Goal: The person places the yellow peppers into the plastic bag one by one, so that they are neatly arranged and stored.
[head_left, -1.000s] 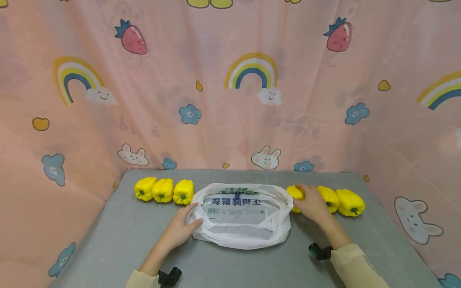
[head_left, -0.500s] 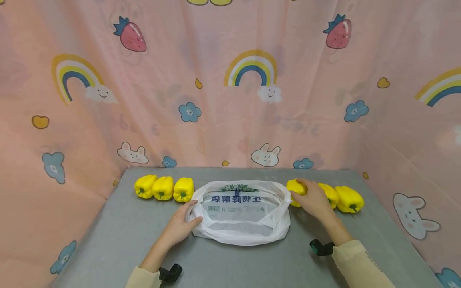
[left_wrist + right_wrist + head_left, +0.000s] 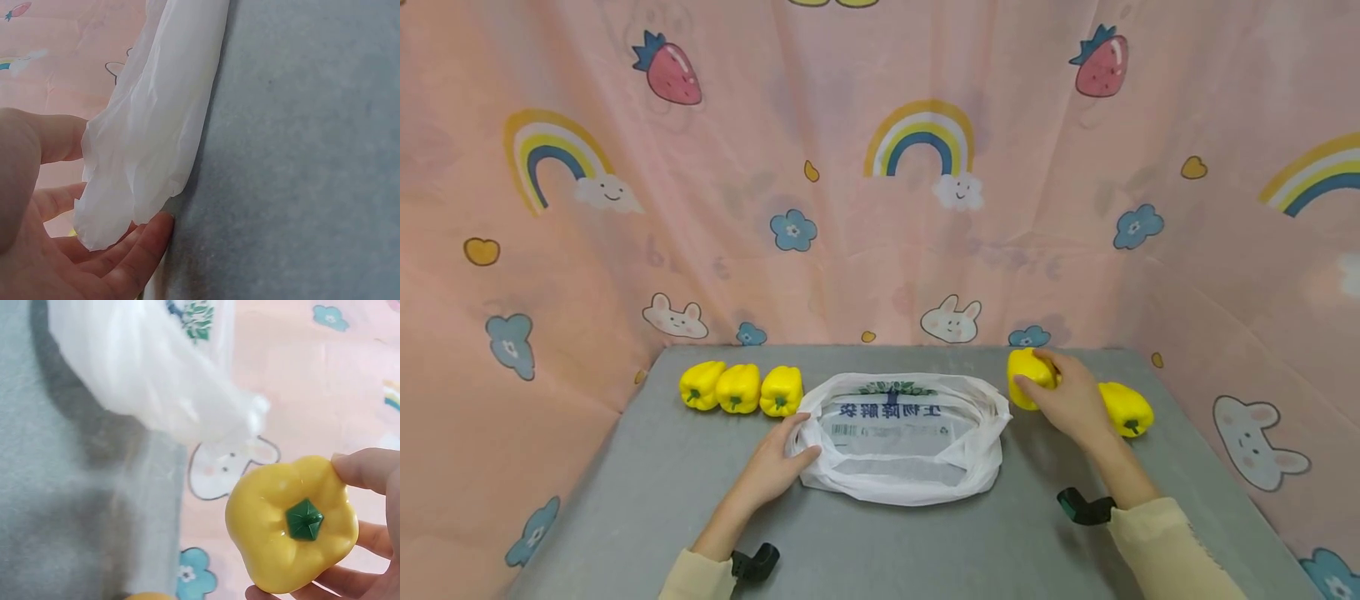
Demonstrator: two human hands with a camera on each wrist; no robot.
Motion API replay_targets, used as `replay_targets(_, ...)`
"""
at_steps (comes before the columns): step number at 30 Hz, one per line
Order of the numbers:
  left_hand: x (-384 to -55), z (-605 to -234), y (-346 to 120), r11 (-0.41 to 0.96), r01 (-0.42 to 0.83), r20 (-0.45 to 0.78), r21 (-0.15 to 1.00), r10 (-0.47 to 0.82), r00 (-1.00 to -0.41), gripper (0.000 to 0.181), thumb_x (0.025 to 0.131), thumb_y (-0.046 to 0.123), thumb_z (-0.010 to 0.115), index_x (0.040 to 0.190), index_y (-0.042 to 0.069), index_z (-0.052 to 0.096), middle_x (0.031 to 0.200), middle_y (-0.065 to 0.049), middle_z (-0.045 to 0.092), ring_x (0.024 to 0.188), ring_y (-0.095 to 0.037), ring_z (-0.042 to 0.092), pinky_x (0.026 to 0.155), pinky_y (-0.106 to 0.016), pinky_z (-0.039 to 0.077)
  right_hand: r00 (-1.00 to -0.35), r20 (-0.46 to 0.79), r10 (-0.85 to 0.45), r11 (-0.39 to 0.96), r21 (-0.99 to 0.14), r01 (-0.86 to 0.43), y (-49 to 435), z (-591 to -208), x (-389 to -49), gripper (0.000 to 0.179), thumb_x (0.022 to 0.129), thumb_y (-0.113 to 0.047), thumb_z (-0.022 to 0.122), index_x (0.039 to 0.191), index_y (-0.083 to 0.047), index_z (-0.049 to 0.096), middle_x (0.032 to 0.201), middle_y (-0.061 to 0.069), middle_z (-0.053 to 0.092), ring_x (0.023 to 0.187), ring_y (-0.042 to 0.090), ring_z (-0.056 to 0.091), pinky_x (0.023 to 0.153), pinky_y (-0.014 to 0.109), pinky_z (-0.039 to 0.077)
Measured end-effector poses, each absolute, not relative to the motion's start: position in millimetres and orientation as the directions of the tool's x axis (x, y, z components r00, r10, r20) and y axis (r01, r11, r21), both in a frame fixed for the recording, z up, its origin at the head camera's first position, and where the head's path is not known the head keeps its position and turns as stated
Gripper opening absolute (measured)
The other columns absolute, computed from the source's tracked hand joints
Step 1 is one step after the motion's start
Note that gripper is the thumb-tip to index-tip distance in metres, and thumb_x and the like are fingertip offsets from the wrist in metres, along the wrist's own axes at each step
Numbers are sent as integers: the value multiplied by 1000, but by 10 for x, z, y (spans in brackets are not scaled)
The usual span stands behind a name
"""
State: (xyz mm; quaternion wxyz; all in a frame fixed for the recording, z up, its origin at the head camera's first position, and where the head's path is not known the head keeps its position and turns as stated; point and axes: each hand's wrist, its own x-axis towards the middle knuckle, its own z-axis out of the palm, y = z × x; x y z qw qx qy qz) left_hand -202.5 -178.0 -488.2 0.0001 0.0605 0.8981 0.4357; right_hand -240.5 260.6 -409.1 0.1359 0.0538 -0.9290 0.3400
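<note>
My right hand [image 3: 1066,396] grips a yellow bell pepper [image 3: 1028,379] to the right of the bag. In the right wrist view, thumb and fingertips hold the pepper [image 3: 284,525] by its side, its green stem facing the camera. A white plastic bag [image 3: 910,492] lies mouth-open on the grey table, with dark printing inside. Around its left end my left hand [image 3: 775,462] is curved; the left wrist view shows the bag's edge [image 3: 137,144] between thumb and fingers.
Three yellow bell peppers [image 3: 739,388] stand in a row left of the bag. Another pepper [image 3: 1126,410] sits beyond my right hand; the hand may hide one more. A pink printed cloth [image 3: 835,275] hangs behind the grey table [image 3: 880,550].
My right hand has lifted the nearest right-hand pepper up and slightly right, away from the bag's edge. My left hand stays at the bag's left end.
</note>
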Motion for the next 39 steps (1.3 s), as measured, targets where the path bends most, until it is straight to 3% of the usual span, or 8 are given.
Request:
replay_targets(15,-2046,-4887,-1798,608,99,36,787,115,-993,57,97,29,69,148,13,49,154,-21,43,142,-43,39,113,-66,29,-928,372,6,696,-669,-263,2285,-3782,-2251,62,97,-35,70,143,2,52,134,25,57,115,41,56,92,59,51)
replay_targets(39,-2032,-4891,-1792,609,70,5,790,108,-994,56,97,30,68,148,14,50,155,-21,43,142,-44,39,112,-68,29,-917,394,-62,559,-748,-359,1632,-3942,-2315,56,95,-29,74,139,0,55,132,18,59,114,33,58,90,50,57)
